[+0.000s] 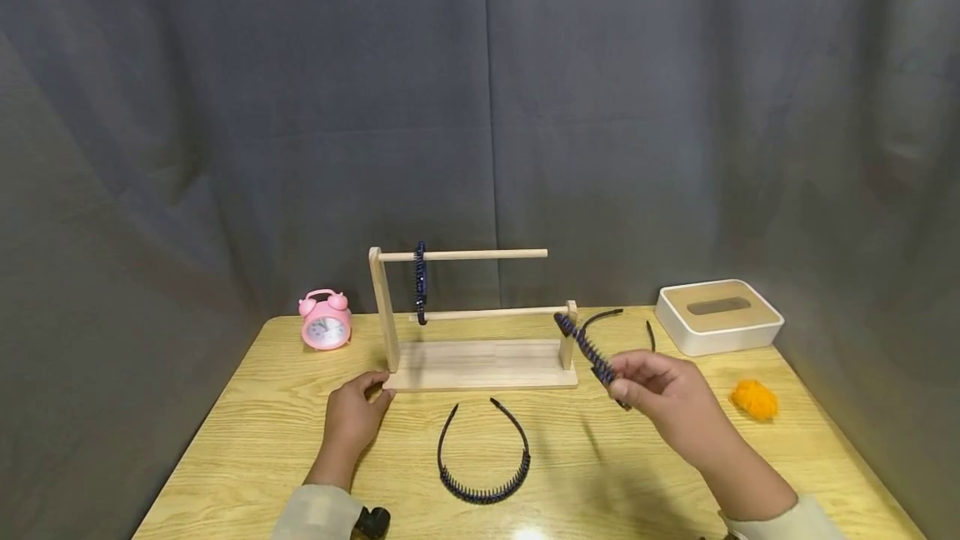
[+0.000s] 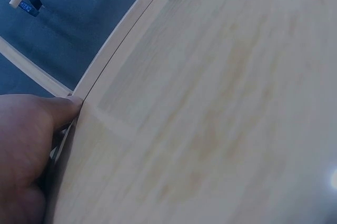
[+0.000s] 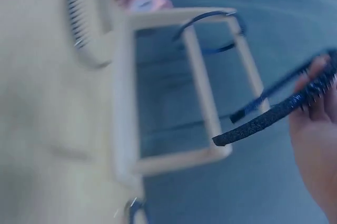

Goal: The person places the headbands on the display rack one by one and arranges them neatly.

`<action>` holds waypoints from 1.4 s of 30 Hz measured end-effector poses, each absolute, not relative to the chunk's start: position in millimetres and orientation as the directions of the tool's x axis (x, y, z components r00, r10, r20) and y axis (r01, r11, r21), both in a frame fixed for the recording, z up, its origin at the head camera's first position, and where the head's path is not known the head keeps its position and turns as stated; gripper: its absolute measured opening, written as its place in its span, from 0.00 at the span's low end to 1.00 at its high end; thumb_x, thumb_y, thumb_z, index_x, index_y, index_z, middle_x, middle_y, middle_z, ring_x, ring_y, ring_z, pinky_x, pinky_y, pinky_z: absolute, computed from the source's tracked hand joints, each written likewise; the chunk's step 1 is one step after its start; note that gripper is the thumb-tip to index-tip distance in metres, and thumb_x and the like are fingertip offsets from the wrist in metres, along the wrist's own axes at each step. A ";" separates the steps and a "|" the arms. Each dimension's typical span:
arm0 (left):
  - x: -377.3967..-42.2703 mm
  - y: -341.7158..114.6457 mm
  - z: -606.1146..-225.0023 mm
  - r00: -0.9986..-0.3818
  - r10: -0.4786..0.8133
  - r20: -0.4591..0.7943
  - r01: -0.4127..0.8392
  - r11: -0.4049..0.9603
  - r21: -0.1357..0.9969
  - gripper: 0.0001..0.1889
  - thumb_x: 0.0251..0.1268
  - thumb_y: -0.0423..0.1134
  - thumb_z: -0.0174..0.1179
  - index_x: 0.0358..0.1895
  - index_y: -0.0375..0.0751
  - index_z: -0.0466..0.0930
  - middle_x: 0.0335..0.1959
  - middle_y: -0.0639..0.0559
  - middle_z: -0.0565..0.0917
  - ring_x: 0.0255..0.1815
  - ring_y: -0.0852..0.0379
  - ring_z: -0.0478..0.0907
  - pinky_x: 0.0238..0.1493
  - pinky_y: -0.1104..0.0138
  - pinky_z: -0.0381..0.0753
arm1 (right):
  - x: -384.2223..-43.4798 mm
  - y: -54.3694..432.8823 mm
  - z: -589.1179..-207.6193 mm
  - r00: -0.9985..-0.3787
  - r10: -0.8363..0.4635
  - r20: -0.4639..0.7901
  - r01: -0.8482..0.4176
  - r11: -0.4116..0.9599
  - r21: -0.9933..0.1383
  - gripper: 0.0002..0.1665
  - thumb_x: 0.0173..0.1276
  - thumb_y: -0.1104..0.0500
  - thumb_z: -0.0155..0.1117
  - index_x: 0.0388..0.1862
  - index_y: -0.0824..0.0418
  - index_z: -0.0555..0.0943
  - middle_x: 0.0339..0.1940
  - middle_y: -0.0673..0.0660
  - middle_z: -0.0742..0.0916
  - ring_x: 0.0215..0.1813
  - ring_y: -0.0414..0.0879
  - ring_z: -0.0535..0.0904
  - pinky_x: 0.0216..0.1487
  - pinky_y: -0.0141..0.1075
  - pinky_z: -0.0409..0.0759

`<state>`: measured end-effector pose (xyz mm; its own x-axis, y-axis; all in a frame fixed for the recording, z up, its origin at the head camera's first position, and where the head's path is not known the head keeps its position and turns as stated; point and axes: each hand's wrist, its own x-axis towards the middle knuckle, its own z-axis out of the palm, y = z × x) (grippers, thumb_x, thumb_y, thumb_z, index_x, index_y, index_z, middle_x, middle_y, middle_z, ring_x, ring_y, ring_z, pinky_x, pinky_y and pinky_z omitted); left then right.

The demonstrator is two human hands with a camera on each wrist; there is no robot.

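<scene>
My right hand (image 1: 663, 398) pinches a dark blue toothed headband (image 1: 588, 348) between thumb and fingers, raised above the table at the right end of a wooden rack (image 1: 480, 365). In the right wrist view, the ends of this headband (image 3: 268, 116) point toward the rack's bars. At the rack's front left corner, my left hand (image 1: 354, 419) holds the base with thumb and index finger. A second headband (image 1: 420, 282) hangs on the upper bar near the left post. Another toothed headband (image 1: 483, 497) lies on the table in front of the rack, its ends pointing toward it.
Behind the rack's right end lies one more dark headband (image 1: 603, 313), partly hidden. A white box with a wooden lid (image 1: 686, 338) stands at the back right, with an orange fluffy ball (image 1: 753, 400) in front. A pink alarm clock (image 1: 326, 327) stands at the back left.
</scene>
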<state>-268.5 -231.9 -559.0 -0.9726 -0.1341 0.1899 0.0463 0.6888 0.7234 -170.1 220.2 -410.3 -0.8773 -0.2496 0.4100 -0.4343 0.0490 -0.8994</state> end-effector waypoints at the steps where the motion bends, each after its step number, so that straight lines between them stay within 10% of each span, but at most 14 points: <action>1: -268.4 -232.7 -559.3 -0.972 -0.137 0.190 0.044 0.689 0.723 0.19 0.75 0.40 0.72 0.64 0.41 0.89 0.61 0.41 0.91 0.64 0.40 0.88 0.67 0.44 0.87 | -174.1 216.2 -403.4 -0.886 -0.204 0.416 -0.418 -0.037 -0.908 0.13 0.78 0.74 0.64 0.50 0.60 0.90 0.40 0.46 0.91 0.40 0.37 0.87 0.45 0.28 0.89; 6: -267.6 -237.5 -562.1 -0.970 -0.154 0.187 0.031 0.688 0.725 0.19 0.75 0.40 0.73 0.64 0.40 0.89 0.61 0.41 0.91 0.65 0.40 0.88 0.68 0.44 0.86 | -201.8 193.5 -372.0 -0.933 -0.026 0.360 -0.314 -0.431 -0.846 0.13 0.84 0.70 0.59 0.48 0.58 0.89 0.40 0.51 0.90 0.41 0.40 0.86 0.51 0.28 0.89; 12: -264.8 -239.1 -566.0 -0.973 -0.153 0.172 0.022 0.683 0.730 0.19 0.75 0.40 0.73 0.64 0.40 0.89 0.61 0.41 0.91 0.64 0.40 0.88 0.68 0.44 0.86 | -236.8 171.6 -356.9 -0.985 0.058 0.163 -0.168 -0.546 -0.821 0.08 0.84 0.60 0.64 0.44 0.56 0.88 0.39 0.50 0.88 0.39 0.39 0.84 0.50 0.27 0.88; 25: -264.9 -236.1 -562.7 -0.966 -0.160 0.203 0.037 0.694 0.719 0.17 0.73 0.38 0.74 0.61 0.41 0.91 0.59 0.42 0.92 0.64 0.40 0.88 0.68 0.44 0.86 | -286.8 130.3 -374.6 -0.992 0.125 0.034 -0.087 -0.452 -0.888 0.07 0.83 0.58 0.67 0.40 0.55 0.87 0.37 0.48 0.88 0.37 0.38 0.83 0.44 0.28 0.87; 42: -267.5 -229.6 -559.5 -0.964 -0.150 0.220 0.065 0.670 0.739 0.17 0.72 0.37 0.74 0.61 0.40 0.91 0.59 0.42 0.92 0.63 0.41 0.89 0.67 0.46 0.87 | -309.1 56.4 -380.3 -0.998 0.068 0.002 -0.033 -0.448 -0.893 0.19 0.82 0.60 0.68 0.63 0.72 0.82 0.42 0.51 0.90 0.41 0.40 0.85 0.46 0.29 0.88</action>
<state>-267.5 -229.6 -559.5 -0.9639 -0.1497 0.2203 0.0648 0.6705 0.7391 -309.1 56.4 -380.3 -0.9977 0.0684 0.0023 -0.0328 -0.4484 -0.8932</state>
